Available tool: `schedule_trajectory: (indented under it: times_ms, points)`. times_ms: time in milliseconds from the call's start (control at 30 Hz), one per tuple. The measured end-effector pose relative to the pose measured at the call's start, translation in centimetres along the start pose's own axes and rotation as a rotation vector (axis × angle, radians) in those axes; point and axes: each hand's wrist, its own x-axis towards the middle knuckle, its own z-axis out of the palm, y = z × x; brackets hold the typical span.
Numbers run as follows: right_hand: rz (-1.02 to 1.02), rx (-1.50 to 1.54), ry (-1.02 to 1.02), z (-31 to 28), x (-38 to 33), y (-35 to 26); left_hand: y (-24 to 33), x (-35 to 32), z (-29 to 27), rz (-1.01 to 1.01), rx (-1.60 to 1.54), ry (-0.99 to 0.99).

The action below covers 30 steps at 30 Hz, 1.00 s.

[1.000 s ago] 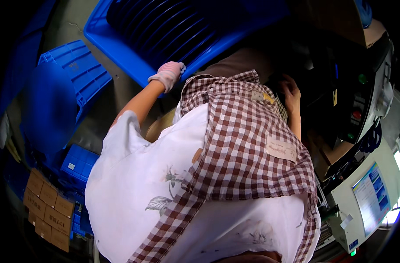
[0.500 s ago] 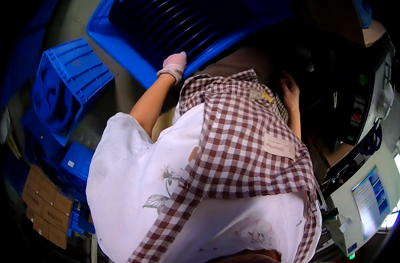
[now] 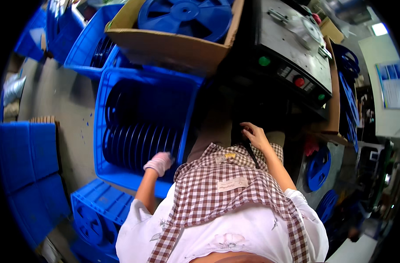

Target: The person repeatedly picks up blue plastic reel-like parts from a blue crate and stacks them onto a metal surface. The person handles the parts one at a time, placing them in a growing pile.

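My left hand (image 3: 159, 163), in a pale pink-and-white glove, is at the right end of a row of dark blue discs (image 3: 136, 144). The discs stand on edge in a blue plastic crate (image 3: 101, 105) on my left. Its fingers look closed and are slightly blurred; I cannot make out whether they grip a disc. My bare right hand (image 3: 255, 135) is above my lap, its fingers loosely apart with nothing visible in them.
Ahead, a cardboard box (image 3: 173, 46) holds large blue reel discs (image 3: 185, 17). A metal-topped machine (image 3: 292, 48) with red and green buttons stands ahead right. At the lower left is a tipped blue crate (image 3: 105, 199). Stacked blue boxes (image 3: 28, 162) stand far left; more blue discs (image 3: 318, 168) lie right.
The view has tilted up and turned, bringing the machine, the cardboard box and the crate's discs into fuller sight. My left hand remains by the crate's near right part, my right by my lap.
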Motion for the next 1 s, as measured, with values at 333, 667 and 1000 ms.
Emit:
schedule_trajectory:
  times_ms: [333,667,1000]
  points:
    - [-0.314,0.103,0.267,-5.9,-3.8,-3.3,10.9,-7.7,-43.0,0.346,0.062,1.209]
    - [-0.105,0.369,0.824,-18.4,-19.1,-1.8,4.0,9.5,-52.2,-0.311,0.354,0.722]
    - [0.257,-0.171,1.427,-35.0,-30.7,16.9,4.9,-5.0,-54.9,0.132,-0.046,1.351]
